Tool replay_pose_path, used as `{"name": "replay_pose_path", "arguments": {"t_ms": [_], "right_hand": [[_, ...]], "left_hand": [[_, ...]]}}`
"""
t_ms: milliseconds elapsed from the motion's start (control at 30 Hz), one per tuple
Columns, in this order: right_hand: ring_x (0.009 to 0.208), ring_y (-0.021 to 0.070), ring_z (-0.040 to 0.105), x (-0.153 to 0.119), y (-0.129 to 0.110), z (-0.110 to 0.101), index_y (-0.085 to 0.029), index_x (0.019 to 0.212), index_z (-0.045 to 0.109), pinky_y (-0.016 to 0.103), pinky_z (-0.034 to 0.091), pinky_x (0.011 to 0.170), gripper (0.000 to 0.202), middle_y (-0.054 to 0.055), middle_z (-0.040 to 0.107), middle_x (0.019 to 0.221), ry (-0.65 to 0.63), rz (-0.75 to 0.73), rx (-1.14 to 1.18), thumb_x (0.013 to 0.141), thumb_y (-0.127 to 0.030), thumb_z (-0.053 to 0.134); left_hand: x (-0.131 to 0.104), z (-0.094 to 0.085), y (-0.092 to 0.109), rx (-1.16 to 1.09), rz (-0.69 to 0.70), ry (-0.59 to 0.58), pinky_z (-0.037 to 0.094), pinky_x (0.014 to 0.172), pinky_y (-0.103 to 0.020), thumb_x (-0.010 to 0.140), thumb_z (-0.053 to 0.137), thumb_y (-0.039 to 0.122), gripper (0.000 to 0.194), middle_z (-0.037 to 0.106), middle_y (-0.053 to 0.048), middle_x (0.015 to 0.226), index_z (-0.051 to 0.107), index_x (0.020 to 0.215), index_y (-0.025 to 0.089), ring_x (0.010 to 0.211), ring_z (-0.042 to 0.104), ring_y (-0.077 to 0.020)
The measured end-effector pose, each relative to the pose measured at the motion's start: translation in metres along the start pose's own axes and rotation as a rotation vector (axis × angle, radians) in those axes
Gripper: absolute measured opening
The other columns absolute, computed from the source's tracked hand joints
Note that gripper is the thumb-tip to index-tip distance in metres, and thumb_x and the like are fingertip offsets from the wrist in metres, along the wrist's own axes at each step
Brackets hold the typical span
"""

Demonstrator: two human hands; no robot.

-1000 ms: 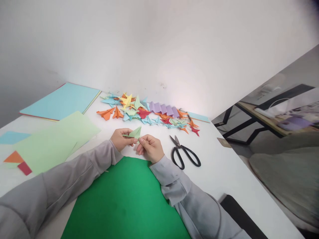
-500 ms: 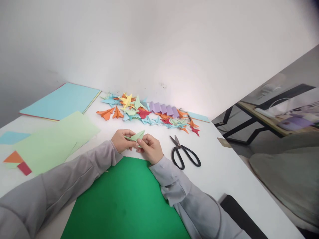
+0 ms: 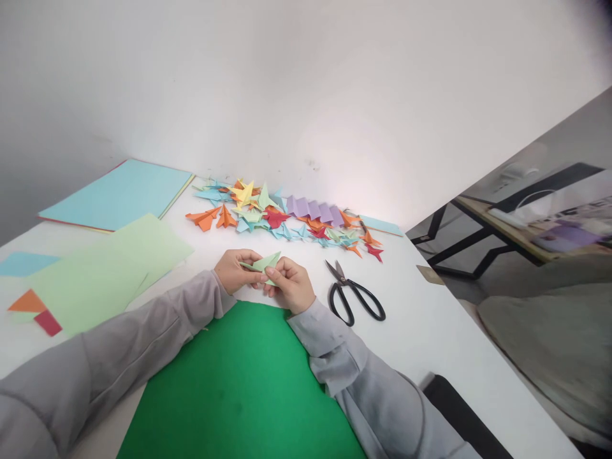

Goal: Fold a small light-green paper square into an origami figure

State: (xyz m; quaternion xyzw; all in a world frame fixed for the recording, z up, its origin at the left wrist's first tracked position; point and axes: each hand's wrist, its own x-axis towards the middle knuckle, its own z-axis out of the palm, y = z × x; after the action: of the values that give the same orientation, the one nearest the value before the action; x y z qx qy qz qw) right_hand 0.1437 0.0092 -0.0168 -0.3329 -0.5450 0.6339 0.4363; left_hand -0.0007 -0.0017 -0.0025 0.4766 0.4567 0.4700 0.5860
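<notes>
A small folded piece of light green paper [image 3: 264, 262] is held between my two hands, above the far edge of a green sheet [image 3: 239, 382]. My left hand [image 3: 235, 271] pinches its left side with thumb and fingers. On the right, my right hand [image 3: 291, 285] grips the lower right part, its thumb pressed on the paper. The two hands nearly touch, and some fingertips are hidden behind the paper. Black-handled scissors [image 3: 352, 288] lie to the right of my right hand, their blades slightly apart.
Behind my hands lies a row of colourful folded paper shapes [image 3: 276, 217]. Light green sheets [image 3: 95, 274], orange [image 3: 29, 302] and red [image 3: 48, 322] scraps and a stack of blue paper [image 3: 119, 194] are at left. A black object [image 3: 463, 414] lies at lower right.
My right hand has shifted very slightly to the right, and the tip of the folded green paper has moved a little the same way. Both hands keep their grip.
</notes>
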Motion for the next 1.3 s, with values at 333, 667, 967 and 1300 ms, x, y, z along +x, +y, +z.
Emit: {"name": "replay_pose_path", "arguments": {"t_ms": [333, 667, 967, 1300], "right_hand": [[0.033, 0.0080, 0.049, 0.0007, 0.0008, 0.0020, -0.016, 0.067, 0.055, 0.018, 0.037, 0.033, 0.026, -0.004, 0.058, 0.043, 0.032, -0.024, -0.016, 0.063, -0.037, 0.070], [0.029, 0.0067, 0.044, -0.0005, 0.0027, -0.0011, -0.015, 0.064, 0.056, 0.017, 0.031, 0.029, 0.025, -0.004, 0.056, 0.038, -0.016, -0.001, -0.045, 0.064, -0.037, 0.069], [0.034, 0.0088, 0.051, -0.0006, -0.0001, 0.0002, -0.015, 0.063, 0.056, 0.018, 0.039, 0.033, 0.030, -0.001, 0.060, 0.044, 0.006, 0.010, 0.012, 0.069, -0.043, 0.063], [0.033, 0.0086, 0.050, 0.0013, 0.0014, -0.0013, -0.016, 0.062, 0.052, 0.018, 0.036, 0.031, 0.040, -0.001, 0.058, 0.044, 0.063, -0.005, 0.003, 0.076, -0.053, 0.050]], "left_hand": [[-0.0013, 0.0024, -0.0012, 0.002, -0.007, -0.013, 0.047, 0.042, -0.021, 0.045, 0.076, 0.012, 0.035, 0.061, 0.001, 0.051, 0.057, 0.075, 0.009, 0.045, 0.057, -0.0109], [-0.0031, 0.0042, -0.0015, 0.013, -0.005, -0.058, 0.045, 0.040, -0.020, 0.045, 0.072, 0.006, 0.037, 0.061, 0.001, 0.050, 0.055, 0.078, 0.009, 0.043, 0.056, -0.0101], [0.0005, -0.0001, -0.0034, -0.039, -0.033, -0.029, 0.045, 0.039, -0.021, 0.044, 0.076, 0.010, 0.042, 0.060, 0.003, 0.052, 0.052, 0.078, 0.010, 0.040, 0.055, -0.0095], [0.0019, 0.0010, -0.0021, -0.100, -0.009, 0.016, 0.043, 0.038, -0.020, 0.041, 0.077, 0.012, 0.044, 0.059, 0.004, 0.050, 0.052, 0.076, 0.010, 0.038, 0.053, -0.0087]]}}
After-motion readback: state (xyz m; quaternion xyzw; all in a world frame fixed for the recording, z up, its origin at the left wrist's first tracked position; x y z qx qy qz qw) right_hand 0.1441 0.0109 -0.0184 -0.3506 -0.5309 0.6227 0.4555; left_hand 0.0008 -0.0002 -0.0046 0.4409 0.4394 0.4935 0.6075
